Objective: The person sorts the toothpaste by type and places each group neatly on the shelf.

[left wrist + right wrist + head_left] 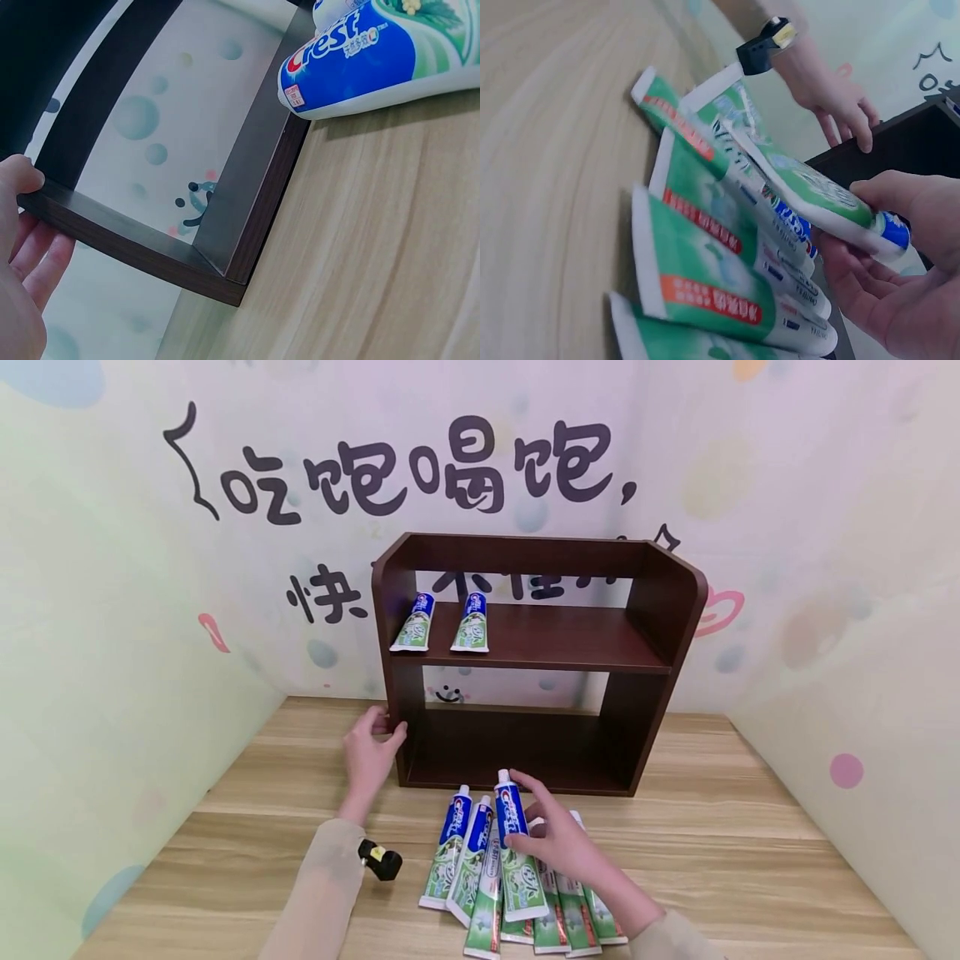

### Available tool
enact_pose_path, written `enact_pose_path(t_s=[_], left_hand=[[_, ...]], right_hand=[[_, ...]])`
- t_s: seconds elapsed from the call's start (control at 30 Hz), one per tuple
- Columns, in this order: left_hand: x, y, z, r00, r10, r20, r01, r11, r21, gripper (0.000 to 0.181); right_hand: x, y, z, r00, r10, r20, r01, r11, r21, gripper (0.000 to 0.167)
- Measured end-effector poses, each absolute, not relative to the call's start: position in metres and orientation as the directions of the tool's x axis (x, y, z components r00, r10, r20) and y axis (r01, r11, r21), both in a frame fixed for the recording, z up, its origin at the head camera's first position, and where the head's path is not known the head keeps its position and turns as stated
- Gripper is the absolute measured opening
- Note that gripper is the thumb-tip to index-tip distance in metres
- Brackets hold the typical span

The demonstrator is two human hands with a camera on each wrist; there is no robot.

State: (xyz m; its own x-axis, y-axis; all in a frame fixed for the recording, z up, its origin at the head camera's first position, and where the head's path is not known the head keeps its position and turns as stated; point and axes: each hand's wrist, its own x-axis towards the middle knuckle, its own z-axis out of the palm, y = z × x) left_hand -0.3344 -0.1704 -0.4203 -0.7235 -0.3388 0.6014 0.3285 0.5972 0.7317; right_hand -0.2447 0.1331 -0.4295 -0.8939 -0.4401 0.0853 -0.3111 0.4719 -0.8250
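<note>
In the head view, my left hand (367, 758) grips the left side panel of a dark brown two-tier shelf (525, 660). The left wrist view shows the thumb on one face of that panel and the fingers (46, 264) on the other. My right hand (561, 837) holds a blue, white and green toothpaste tube (522, 878) between thumb and fingers, its cap toward the shelf. Under and around it lies a pile of toothpaste tubes (450, 852), some blue and green, others white and green with red bands (712, 300).
Two toothpaste tubes, one at the far left (414, 625) and another beside it (471, 625), lie on the upper tier, caps to the back. A wood-grain table (735, 827) carries everything. Behind stands a printed backdrop (787, 527). My left wrist wears a black device (381, 860).
</note>
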Motion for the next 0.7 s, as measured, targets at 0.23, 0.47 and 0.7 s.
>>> enact_pose_path(t_s=[0.23,0.47,0.7], left_hand=[[-0.335,-0.171,-0.420,-0.731,-0.341,0.591,0.318,0.597,0.737,0.022],[-0.335,-0.171,-0.421,-0.726,-0.344,0.596,0.317,0.601,0.733,0.022],[-0.335,-0.170,-0.421,-0.718,-0.346,0.604,0.330,0.596,0.732,0.022]], right_hand=[[-0.246,0.132,-0.423,-0.927,-0.372,0.037,-0.185,0.369,-0.911,0.083],[-0.245,0.136,-0.409,-0.939,-0.343,-0.023,-0.082,0.288,-0.954,0.078],[-0.246,0.142,-0.392,-0.930,-0.366,-0.019,-0.088,0.275,-0.957,0.078]])
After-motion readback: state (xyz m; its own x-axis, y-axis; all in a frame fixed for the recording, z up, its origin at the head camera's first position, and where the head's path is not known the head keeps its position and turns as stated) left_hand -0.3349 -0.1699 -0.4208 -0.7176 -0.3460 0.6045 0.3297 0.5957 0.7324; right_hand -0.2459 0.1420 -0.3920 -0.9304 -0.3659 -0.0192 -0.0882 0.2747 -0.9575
